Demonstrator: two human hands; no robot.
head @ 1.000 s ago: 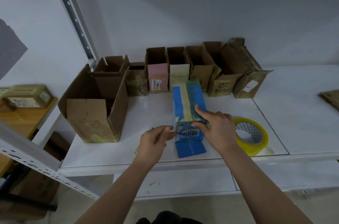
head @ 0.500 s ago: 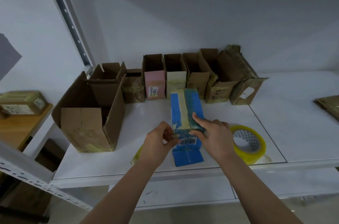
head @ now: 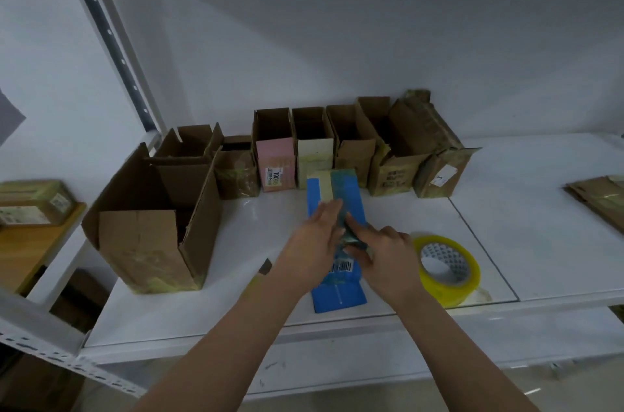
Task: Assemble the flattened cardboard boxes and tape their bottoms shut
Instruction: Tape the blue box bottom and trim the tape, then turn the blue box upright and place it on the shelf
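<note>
blue box: middle hidden under both hands | flattened cardboard: cut by right edge | box labels: too small to read | taped box: cut by left edge
</note>
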